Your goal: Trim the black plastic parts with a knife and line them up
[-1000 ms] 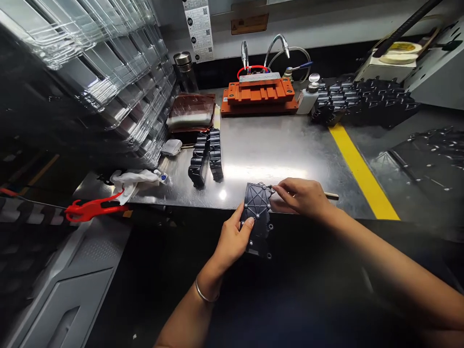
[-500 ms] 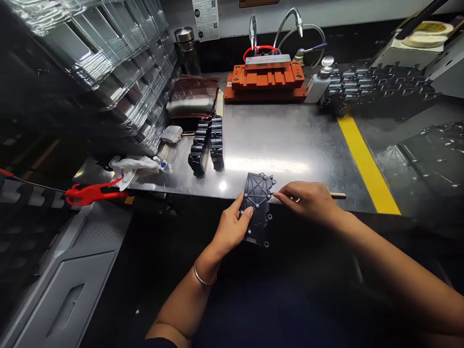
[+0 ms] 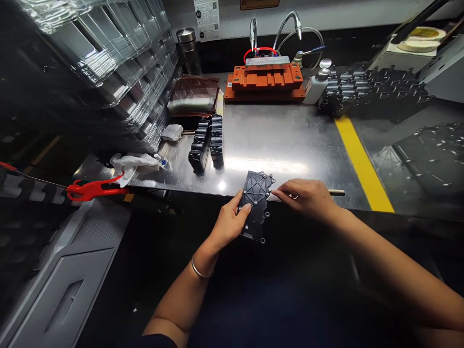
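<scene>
A flat black part (image 3: 255,203) with star-shaped ribs and small screws is gripped at its left edge by my left hand (image 3: 232,217), thumb on top. It is held at the front edge of the metal table. My right hand (image 3: 308,195) is closed around a thin tool, whose pale handle (image 3: 337,192) sticks out behind the hand to the right. The tool's tip is at the part's right edge, too small to make out clearly.
Two black ribbed parts (image 3: 200,145) stand on the metal table (image 3: 275,135). Behind are an orange fixture (image 3: 266,79) and a white bottle (image 3: 317,86). Clear trays (image 3: 108,63) are stacked left, near red-handled pliers (image 3: 90,189). Black parts lie right of the yellow stripe (image 3: 362,164).
The black part and both hands appear slightly higher and a little to the left in view. Both holds look the same.
</scene>
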Motion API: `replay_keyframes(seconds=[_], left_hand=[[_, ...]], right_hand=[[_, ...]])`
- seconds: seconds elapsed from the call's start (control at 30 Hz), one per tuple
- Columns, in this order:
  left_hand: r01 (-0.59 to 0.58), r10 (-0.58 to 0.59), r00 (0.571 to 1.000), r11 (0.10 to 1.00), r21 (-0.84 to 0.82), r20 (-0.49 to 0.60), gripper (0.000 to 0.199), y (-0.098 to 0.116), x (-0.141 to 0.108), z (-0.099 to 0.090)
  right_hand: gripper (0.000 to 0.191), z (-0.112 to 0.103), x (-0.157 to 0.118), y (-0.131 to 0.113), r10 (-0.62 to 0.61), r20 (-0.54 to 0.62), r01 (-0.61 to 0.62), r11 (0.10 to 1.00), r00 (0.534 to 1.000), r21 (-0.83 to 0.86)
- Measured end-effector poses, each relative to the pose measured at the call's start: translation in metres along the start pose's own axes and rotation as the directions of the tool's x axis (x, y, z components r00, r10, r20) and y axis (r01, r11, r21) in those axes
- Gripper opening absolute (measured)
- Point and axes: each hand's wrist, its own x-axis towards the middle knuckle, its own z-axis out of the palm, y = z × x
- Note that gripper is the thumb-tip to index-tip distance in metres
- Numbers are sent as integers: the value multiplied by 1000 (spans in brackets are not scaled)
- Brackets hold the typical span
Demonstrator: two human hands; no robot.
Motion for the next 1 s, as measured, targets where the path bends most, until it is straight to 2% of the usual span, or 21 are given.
replay_keyframes(seconds=[0.17, 0.33, 0.53, 0.7, 0.8, 1.0], left_hand=[[-25, 25, 1000, 999, 42, 4, 62, 1, 0, -1], [-21, 21, 1000, 999, 24, -2, 63, 2, 0, 0], [-27, 28, 999, 998, 51, -23, 62, -2, -1, 2], [-25, 28, 999, 996, 88, -34, 62, -1, -1, 3], [-32, 35, 999, 996, 85, -24, 60, 0, -1, 3], [-19, 24, 999, 996, 91, -46, 61, -2, -1, 3]], right_hand=[[48, -4, 4, 1, -33, 24, 33, 999, 999, 4], [48, -2, 3, -1, -5, 16, 5, 1000, 1000, 0], [47, 9, -13, -12, 127, -96, -127, 992, 987, 8], [46, 13, -17, -16, 191, -121, -188, 982, 974, 32], [46, 14, -17, -15, 206, -103, -198, 977, 973, 77], [43, 15, -18, -14, 209, -142, -190, 973, 968, 134]])
